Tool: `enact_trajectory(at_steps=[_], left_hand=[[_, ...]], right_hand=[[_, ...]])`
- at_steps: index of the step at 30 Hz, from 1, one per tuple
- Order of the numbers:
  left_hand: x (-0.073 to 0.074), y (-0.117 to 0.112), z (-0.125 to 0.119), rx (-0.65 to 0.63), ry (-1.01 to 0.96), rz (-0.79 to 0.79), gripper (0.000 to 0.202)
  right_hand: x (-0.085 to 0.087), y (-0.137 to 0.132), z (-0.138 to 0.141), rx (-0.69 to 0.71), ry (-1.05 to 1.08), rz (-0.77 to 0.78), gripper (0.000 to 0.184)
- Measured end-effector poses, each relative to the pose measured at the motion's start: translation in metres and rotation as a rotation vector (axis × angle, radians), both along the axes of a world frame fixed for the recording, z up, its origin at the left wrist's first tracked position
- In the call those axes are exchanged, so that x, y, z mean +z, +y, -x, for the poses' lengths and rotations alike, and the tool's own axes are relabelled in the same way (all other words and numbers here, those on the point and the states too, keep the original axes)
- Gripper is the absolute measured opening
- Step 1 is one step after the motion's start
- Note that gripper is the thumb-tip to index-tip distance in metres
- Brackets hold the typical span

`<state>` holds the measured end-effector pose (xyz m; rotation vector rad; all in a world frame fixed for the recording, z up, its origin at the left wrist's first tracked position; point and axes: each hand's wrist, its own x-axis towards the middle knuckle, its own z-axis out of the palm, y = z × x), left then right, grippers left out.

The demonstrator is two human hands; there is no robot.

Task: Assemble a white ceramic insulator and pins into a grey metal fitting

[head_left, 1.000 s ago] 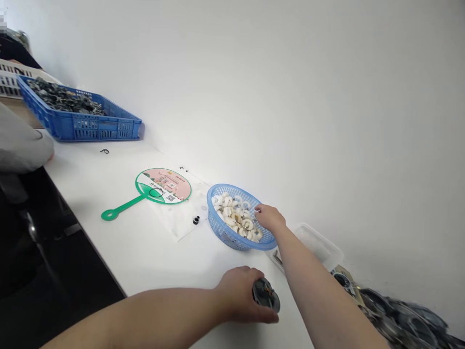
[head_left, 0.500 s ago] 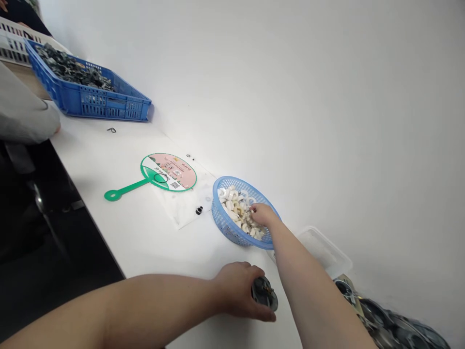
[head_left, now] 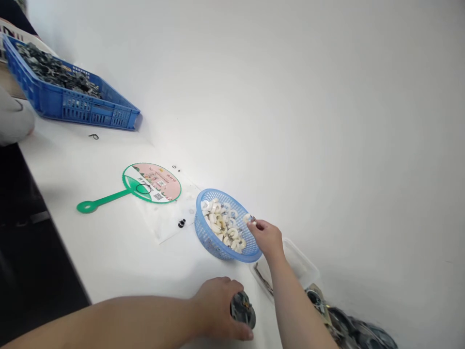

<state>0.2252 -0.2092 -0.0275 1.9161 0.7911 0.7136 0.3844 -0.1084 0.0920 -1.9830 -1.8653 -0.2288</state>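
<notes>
Round basket [head_left: 210,247]: Blue and open-mesh, it stands on a white table [head_left: 119,261], a heap of white pieces [head_left: 220,223] inside.
Right hand [head_left: 268,237]: Thumb and fingertips pinch a small white piece [head_left: 247,218] at the basket's right rim, a darker bit showing beside it.
Left hand [head_left: 217,308]: On the basket's near side, fingers and thumb curve apart around a rounded dark part [head_left: 243,310]; from here I cannot tell whether it touches the tabletop.
Clear tray [head_left: 305,266]: Just right of the basket, partly behind the right forearm.
Dark parts [head_left: 358,333]: Piled farther right of the basket, beyond the tray.
Hand fan [head_left: 156,182]: Green-handled, lying flat left of the basket.
Black fitting [head_left: 182,223]: Between fan and basket, nearer the basket.
Blue crate [head_left: 87,109]: Well left of the basket, filled with more dark pieces.
</notes>
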Motion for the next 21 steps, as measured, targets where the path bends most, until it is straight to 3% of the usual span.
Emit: enact_trajectory(at_steps=[3, 6, 10, 16, 21], left_hand=[[-0.004, -0.002, -0.002, 0.015, -0.020, -0.004, 0.082], [-0.004, -0.005, 0.002, 0.020, -0.020, -0.022, 0.073], [-0.004, -0.007, 0.009, 0.031, -0.004, -0.054, 0.069], [-0.007, -0.007, 0.015, 0.014, 0.021, -0.058, 0.069], [-0.003, -0.008, 0.014, 0.012, 0.019, -0.078, 0.064]], right_hand=[[-0.009, -0.059, -0.004, -0.018, 0.129, -0.111, 0.047], [-0.030, -0.121, -0.002, -0.017, 0.471, -0.291, 0.041], [-0.060, -0.177, 0.006, -0.045, 0.750, -0.360, 0.036], [-0.087, -0.202, 0.022, -0.174, 0.833, -0.299, 0.034], [-0.091, -0.194, 0.035, -0.195, 0.631, -0.293, 0.038]])
